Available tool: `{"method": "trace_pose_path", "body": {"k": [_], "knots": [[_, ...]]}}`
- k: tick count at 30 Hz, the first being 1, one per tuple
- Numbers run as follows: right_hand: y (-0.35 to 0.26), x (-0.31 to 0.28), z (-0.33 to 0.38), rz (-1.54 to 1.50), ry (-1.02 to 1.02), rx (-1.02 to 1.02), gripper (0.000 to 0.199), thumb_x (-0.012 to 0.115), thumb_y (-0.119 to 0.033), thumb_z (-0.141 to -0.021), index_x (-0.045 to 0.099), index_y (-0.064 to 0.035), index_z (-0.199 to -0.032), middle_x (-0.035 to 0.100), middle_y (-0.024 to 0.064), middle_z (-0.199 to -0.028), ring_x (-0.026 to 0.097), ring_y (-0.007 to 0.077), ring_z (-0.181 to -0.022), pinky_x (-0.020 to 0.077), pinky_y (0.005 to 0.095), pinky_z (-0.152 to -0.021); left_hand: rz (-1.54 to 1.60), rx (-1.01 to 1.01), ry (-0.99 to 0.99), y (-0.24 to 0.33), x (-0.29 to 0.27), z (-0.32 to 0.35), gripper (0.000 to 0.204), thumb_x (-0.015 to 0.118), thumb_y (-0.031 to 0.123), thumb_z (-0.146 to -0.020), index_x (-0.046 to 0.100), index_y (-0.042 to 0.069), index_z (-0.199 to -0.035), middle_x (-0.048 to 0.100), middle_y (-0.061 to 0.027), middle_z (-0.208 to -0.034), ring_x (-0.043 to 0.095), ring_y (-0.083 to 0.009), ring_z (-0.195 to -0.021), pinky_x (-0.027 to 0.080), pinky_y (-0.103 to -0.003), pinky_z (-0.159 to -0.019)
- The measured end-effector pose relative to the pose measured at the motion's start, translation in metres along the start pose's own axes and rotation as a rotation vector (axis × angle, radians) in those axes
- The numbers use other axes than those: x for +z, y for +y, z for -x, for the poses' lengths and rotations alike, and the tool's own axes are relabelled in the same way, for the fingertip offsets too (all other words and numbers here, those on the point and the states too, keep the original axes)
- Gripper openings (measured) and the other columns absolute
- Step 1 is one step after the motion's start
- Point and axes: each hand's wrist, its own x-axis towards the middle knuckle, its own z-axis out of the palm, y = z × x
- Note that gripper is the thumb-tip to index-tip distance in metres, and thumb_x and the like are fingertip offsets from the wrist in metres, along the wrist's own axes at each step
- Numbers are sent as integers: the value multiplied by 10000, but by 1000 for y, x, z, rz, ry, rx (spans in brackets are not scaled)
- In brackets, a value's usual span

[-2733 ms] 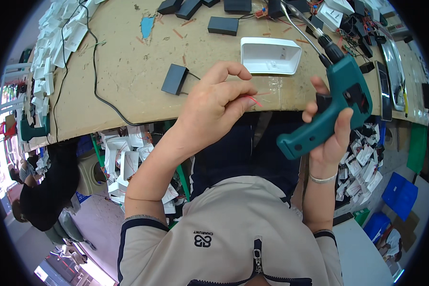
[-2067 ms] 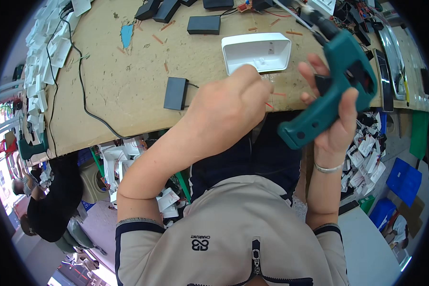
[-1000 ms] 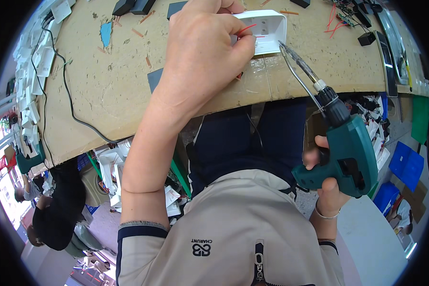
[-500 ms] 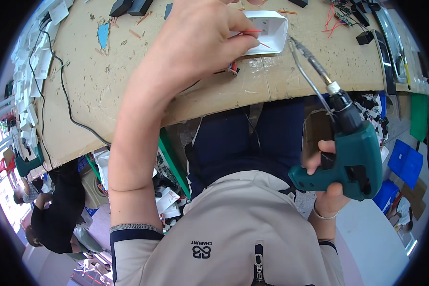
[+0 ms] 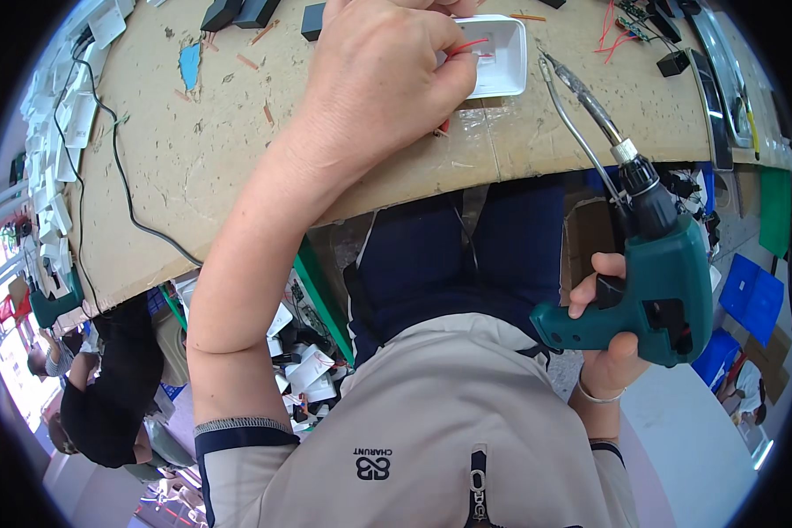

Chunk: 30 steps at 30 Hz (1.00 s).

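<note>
My left hand (image 5: pixel 374 84) is at the bench's near edge, its thumb and fingers pinched on a thin red wire (image 5: pixel 473 43). The wire's end sticks out over a small white plastic tray (image 5: pixel 521 66). What lies under that hand is mostly hidden, though a small red piece (image 5: pixel 444 127) shows beneath it. In my right hand (image 5: pixel 609 368) is a green pistol-shaped soldering gun (image 5: pixel 673 286), fingers wrapped round its handle by the black trigger. Its metal tip and thin bent feed tube point up and left, to the right of the tray and apart from it.
The worn tan bench (image 5: pixel 238 167) carries black blocks (image 5: pixel 257 11), wire scraps and a circuit board with red wires (image 5: pixel 634 25). A black cable (image 5: pixel 136 211) runs along the left. Another green soldering gun (image 5: pixel 55 304) hangs at the left edge. People (image 5: pixel 114 396) are at lower left.
My left hand has shifted slightly with the red wire, whose end now tilts up. The tray sits a little further left and up. The soldering gun has moved slightly right.
</note>
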Motion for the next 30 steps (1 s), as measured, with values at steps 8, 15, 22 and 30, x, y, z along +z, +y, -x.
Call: {"method": "trace_pose_path", "body": {"k": [8, 15, 22, 30], "knots": [[-1, 10, 10, 81, 31, 93, 749, 672, -492, -621, 451, 72, -1062, 554, 169, -945, 565, 154, -682, 481, 236, -566, -15, -267, -110, 9, -1, 1, 39, 591, 25, -615, 565, -2, -604, 541, -108, -787, 520, -254, -733, 405, -327, -637], [-2, 13, 12, 118, 33, 96, 746, 673, -497, -625, 457, 66, -1064, 559, 163, -942, 565, 151, -688, 478, 232, -571, -40, 11, 19, -13, 10, 3, 53, 585, 32, -604, 557, -5, -578, 507, -101, -760, 494, -256, -709, 390, -334, -604], [0, 10, 12, 97, 53, 82, 737, 682, -479, -623, 457, 71, -1060, 560, 166, -930, 566, 153, -679, 482, 239, -567, -147, -144, -260, 5, -9, -9, 74, 592, 52, -624, 558, -4, -590, 500, -92, -783, 478, -260, -739, 372, -346, -635], [3, -2, 14, 30, 23, 27, 759, 672, -471, -616, 421, 70, -1085, 550, 180, -939, 574, 171, -674, 495, 255, -569, -115, -265, -301, 25, -22, -8, 108, 630, 92, -645, 618, 17, -722, 502, -111, -938, 466, -266, -873, 351, -349, -749]]}}
